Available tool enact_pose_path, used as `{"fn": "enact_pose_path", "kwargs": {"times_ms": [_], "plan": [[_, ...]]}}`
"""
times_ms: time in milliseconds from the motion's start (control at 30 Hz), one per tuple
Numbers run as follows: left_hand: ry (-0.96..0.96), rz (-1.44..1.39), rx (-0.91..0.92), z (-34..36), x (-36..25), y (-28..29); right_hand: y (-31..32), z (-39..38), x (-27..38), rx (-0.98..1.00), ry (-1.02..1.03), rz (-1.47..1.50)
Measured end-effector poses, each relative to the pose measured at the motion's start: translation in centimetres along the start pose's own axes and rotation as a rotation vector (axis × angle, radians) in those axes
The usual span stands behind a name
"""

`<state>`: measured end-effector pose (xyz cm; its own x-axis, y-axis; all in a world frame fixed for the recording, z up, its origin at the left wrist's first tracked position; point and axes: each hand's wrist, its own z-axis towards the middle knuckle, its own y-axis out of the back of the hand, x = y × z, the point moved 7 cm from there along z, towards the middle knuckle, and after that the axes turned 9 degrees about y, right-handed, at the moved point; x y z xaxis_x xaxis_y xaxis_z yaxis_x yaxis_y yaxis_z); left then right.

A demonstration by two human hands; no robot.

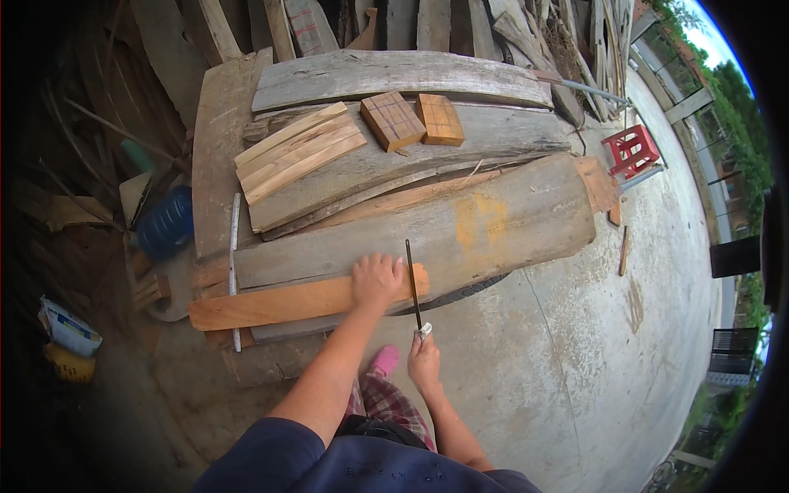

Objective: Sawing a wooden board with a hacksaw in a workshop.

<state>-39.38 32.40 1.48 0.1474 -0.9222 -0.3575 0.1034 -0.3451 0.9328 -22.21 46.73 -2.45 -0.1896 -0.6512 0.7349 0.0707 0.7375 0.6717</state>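
Dark blue fabric shirt nearest camera. Left hand palm-down, fingers loosely spread, on long orange-brown wooden plank; right hand closed around white-handled, thin black saw-like tool, crossing plank beside left hand. Possible faults: tool skipping into left hand; plank shifting under weak pressure.

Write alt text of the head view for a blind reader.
A person's left hand rests on an orange-brown plank while the right hand holds a thin, dark-bladed tool across it, near the plank's right end. Beneath lie weathered grey boards; beyond are two wood blocks, pale strips and, to the right, a red stool.
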Motion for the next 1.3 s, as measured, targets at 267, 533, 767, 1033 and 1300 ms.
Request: {"fn": "enact_pose_path", "kwargs": {"times_ms": [267, 533, 767, 1033, 1300], "plan": [[-0.001, 0.009, -0.001, 0.2, 0.1, -0.5, -0.3, 3.5, 2.5, 0.044, -0.014, -0.04], [-0.006, -0.018, -0.006, 0.2, -0.6, -0.4, 0.0, 5.6, 2.7, 0.059, -0.031, -0.082], [0.012, 0.002, 0.029, 0.1, 0.0, -0.4, 1.2, 4.0, 2.3, 0.008, -0.013, 0.001], [-0.004, -0.022, 0.036, 0.2, -0.3, 0.0, 1.2, 3.4, 3.1, 0.014, 0.109, -0.142], [-0.002, -0.025, 0.039, 0.1, -0.4, 0.4, 1.1, 3.9, 3.2, 0.03, 0.086, -0.314]]}}
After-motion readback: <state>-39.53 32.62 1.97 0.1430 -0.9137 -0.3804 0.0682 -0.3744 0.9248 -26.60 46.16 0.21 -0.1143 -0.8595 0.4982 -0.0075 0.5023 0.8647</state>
